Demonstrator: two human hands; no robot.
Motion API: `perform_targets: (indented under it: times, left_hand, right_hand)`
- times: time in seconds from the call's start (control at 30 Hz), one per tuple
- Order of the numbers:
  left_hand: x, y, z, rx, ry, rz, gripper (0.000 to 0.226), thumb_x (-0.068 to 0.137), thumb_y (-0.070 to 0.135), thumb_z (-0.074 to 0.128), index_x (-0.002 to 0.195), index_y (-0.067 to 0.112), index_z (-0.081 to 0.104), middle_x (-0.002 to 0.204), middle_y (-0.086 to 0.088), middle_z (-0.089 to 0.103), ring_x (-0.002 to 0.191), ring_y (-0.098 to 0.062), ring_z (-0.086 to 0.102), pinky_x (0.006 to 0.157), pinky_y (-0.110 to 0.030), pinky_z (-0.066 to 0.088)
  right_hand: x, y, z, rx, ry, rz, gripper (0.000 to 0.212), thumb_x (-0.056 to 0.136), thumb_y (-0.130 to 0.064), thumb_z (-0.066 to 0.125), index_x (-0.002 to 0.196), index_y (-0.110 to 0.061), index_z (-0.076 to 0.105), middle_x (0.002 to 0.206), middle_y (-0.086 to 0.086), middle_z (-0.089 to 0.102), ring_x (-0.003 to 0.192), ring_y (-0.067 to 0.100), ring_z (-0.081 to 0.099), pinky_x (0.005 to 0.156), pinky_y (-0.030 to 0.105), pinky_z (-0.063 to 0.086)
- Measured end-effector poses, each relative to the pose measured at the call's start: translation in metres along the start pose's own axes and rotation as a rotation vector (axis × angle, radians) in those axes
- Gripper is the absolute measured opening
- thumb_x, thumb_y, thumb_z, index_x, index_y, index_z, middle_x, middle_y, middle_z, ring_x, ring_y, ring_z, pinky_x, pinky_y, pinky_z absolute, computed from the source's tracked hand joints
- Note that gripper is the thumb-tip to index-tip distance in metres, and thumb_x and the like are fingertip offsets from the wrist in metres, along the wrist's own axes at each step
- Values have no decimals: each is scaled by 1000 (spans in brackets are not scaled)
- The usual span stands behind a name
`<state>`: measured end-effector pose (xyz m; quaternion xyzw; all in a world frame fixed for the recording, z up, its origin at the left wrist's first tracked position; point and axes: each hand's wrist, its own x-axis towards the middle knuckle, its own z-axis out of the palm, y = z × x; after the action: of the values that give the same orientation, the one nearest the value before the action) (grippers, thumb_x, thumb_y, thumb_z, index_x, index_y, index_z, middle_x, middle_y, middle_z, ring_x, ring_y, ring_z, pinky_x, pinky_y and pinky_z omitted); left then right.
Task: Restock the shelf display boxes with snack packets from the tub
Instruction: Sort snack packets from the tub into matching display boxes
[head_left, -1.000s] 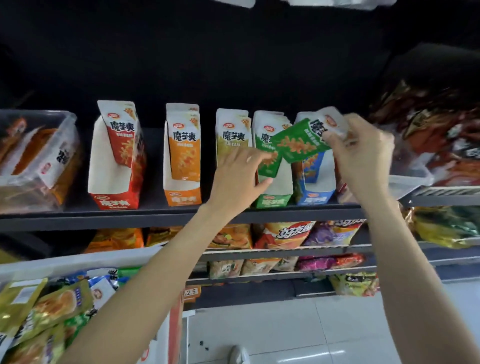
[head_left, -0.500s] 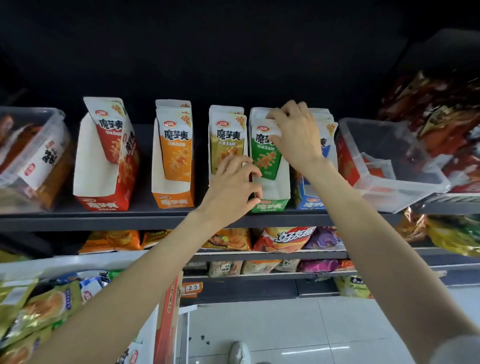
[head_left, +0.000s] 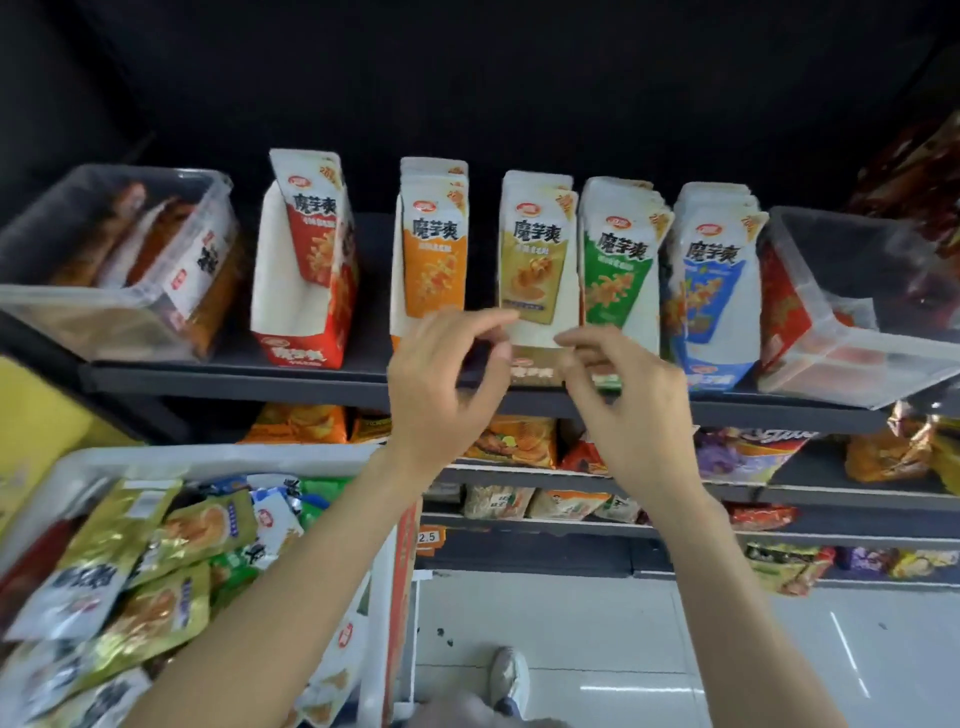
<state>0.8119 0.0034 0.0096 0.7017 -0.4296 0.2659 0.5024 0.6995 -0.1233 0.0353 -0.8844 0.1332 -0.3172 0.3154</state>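
Head view: two bare hands raised in front of dark shelf (head_left: 311, 382), both blurred. Left hand (head_left: 441, 395) with fingers loosely curled, thumb and forefinger near each other, nothing visibly held. Right hand (head_left: 631, 410) the same, fingers bent and relaxed, holding nothing that can be seen. Both just below tan display box (head_left: 537, 260), fingertips close to its lower edge; touching or not, cannot tell.

On the shelf, a row of five cardboard display boxes with upright snack packets, each printed "魔芋爽" in black characters under a small red oval logo: red display box (head_left: 306, 270) at left, only partly filled, then orange display box (head_left: 434, 244), the tan one, green display box (head_left: 621, 260), and blue display box (head_left: 714, 275). Smaller text under the characters too blurred to read.

Clear plastic bin (head_left: 111, 265) at far left with brownish packets; another clear plastic bin (head_left: 857, 312) at far right, red packet inside.

White plastic tub (head_left: 218, 457) at lower left, full of loose gold, green, blue and white snack packets (head_left: 156, 571). Orange price tag (head_left: 428, 537) on lower shelf reading "2.5". Grey shoe (head_left: 509, 675) on pale tiled floor (head_left: 623, 649).
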Motion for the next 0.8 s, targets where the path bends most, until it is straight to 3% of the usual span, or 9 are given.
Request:
perform_targets:
  times: [0.13,0.23,0.3,0.37,0.43,0.5,0.6,0.67,0.8]
  left_hand:
    - [-52,-15,-79,64,19,-190,19,93,17,50,97,8,66,84,3,64,77,-13,60,73,-24,48]
    - [-101,-42,-141,311,-176,-284,23,92,26,51,92,11,69,85,5,67,79,-13,60,75,-27,44]
    - [-129,-65,-176,531,-342,-297,21,86,30,53,90,17,69,83,5,68,82,-20,62,78,-34,43]
    - [-152,-85,-203,654,-464,-323,16,80,31,59,89,20,67,80,3,67,84,-26,64,80,-39,46]
    - [-170,-98,-218,672,-599,-402,25,75,30,73,98,23,69,92,2,69,94,-27,64,83,-44,49]
    - [-182,-106,-224,662,-738,-448,37,74,40,72,107,25,67,107,4,67,106,-25,59,89,-48,48]
    - [-186,-113,-223,643,-861,-451,52,73,53,66,118,26,63,118,4,61,116,-23,52,94,-47,44]
    - [-187,-115,-220,632,-892,-436,57,72,51,73,121,25,62,121,3,59,121,-24,48,96,-48,43]
    - [-188,-117,-219,621,-869,-425,56,73,52,72,122,26,62,125,3,57,124,-23,45,98,-46,40]
  right_hand:
    - [-44,-40,54,55,-290,-59,11,90,-18,58,94,-20,68,84,-10,68,73,6,63,64,30,53]
    - [-67,-62,104,47,-463,-88,15,86,-23,54,93,-21,67,87,-9,67,75,13,63,65,35,52]
    - [-77,-73,136,-11,-620,-90,20,91,-24,53,107,-22,65,104,-6,65,91,16,63,75,38,53]
    - [-83,-82,165,-168,-776,-87,30,93,-23,50,122,-21,58,122,-1,58,109,21,57,85,38,50]
    - [-89,-88,194,-355,-894,-92,33,91,-14,48,124,-13,52,120,7,57,110,29,56,81,38,47]
    - [-95,-90,219,-536,-952,-112,32,88,-6,47,120,-7,50,113,12,59,103,32,58,74,35,44]
    - [-99,-84,246,-720,-996,-57,35,88,-11,53,122,-4,48,116,13,59,106,30,58,80,35,44]
    - [-100,-82,256,-772,-997,-10,41,89,-17,56,126,-3,44,121,13,57,110,30,57,83,35,44]
    - [-95,-81,254,-756,-908,-12,38,89,-13,60,124,-7,46,113,9,62,103,27,62,71,32,41]
